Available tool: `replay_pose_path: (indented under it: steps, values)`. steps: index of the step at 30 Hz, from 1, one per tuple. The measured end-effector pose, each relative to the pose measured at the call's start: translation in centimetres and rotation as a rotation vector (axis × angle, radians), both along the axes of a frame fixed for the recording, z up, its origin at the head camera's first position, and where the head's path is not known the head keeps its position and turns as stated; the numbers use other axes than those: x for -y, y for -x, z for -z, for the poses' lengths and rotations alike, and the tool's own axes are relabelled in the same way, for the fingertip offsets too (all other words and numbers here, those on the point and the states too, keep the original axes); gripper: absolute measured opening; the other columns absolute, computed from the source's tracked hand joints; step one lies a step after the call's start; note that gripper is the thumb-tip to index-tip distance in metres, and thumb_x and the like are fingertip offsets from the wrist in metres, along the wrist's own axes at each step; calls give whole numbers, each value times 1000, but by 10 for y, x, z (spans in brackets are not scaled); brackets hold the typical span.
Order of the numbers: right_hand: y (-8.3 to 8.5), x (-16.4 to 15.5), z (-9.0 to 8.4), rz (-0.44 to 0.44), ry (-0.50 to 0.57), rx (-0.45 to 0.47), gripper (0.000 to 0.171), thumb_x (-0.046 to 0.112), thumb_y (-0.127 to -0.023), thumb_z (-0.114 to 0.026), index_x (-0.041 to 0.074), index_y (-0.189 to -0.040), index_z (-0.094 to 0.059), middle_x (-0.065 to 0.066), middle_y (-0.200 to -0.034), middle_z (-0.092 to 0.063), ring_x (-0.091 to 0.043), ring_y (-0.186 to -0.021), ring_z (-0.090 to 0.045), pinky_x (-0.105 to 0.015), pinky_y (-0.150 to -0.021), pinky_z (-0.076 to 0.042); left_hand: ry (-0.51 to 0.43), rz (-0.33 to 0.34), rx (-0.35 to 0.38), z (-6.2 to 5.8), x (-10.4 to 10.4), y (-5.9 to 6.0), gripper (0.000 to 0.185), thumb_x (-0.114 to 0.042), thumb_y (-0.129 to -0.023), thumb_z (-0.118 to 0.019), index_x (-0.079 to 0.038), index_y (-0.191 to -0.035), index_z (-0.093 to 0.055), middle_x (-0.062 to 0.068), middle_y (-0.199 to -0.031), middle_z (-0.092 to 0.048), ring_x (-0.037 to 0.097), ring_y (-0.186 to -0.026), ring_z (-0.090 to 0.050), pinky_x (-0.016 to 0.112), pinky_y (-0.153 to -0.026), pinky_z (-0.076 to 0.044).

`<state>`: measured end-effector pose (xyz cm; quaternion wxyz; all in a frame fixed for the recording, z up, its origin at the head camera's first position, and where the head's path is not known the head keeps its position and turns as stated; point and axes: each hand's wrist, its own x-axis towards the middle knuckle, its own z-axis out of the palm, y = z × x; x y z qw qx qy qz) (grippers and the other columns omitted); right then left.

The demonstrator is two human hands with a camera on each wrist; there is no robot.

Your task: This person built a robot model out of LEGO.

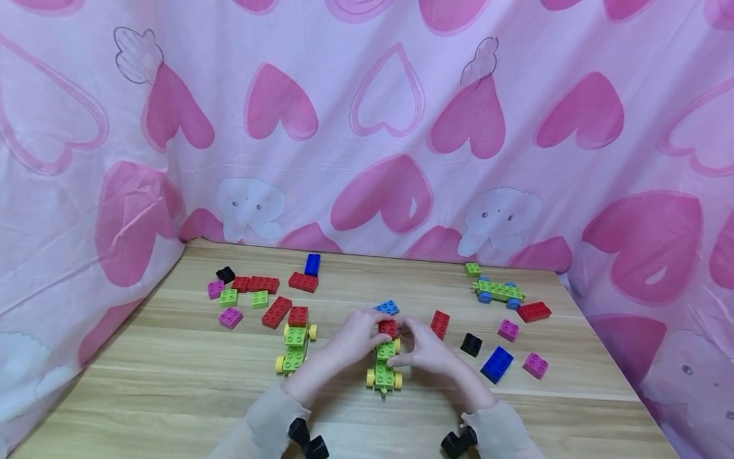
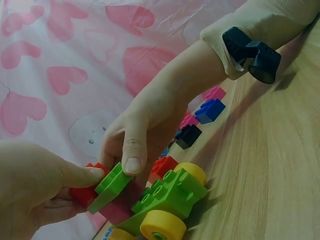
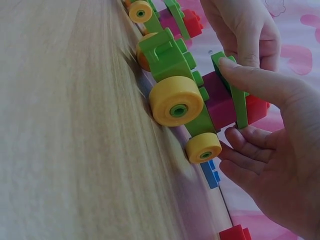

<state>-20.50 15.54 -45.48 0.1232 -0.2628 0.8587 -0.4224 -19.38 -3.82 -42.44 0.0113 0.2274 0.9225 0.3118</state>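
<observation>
Two hands [image 1: 358, 338] [image 1: 427, 347] pinch one red brick [image 1: 388, 327] atop one green car [image 1: 384, 370].

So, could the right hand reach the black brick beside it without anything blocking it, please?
Probably yes: the black brick lies on bare table just right of the right hand, with nothing between them, though that hand now holds the green car.

A pink cloth [image 1: 367, 127] with big hearts and little white elephants hangs behind the hands and down both sides; under them lies a light wooden desk [image 1: 172, 395]; the light is soft and even.
</observation>
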Motion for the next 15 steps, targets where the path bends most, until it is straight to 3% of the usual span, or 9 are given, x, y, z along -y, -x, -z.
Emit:
replay_pose_path:
  steps: [8, 15]
  values:
    - [-1, 1, 0, 27, -5, 6, 63, 30, -74, -86, 4, -123, -55, -8, -118, -62, -28, -119, -56, -50, -105, -45, -1, 60, -45, 3, 4, 1, 37, -20, -91, -69, -5, -125, -64, 9, -120, -68, 24, -111, -64, 37, -97, -53]
    - [-1, 0, 1, 49, -40, -19, 66, 34, -75, -85, 5, -126, -55, -6, -118, -63, -24, -114, -57, -48, -102, -47, -27, 108, 39, 2, 13, 2, 60, -29, -91, -70, -9, -143, -48, 12, -146, -50, 28, -136, -46, 44, -110, -42]
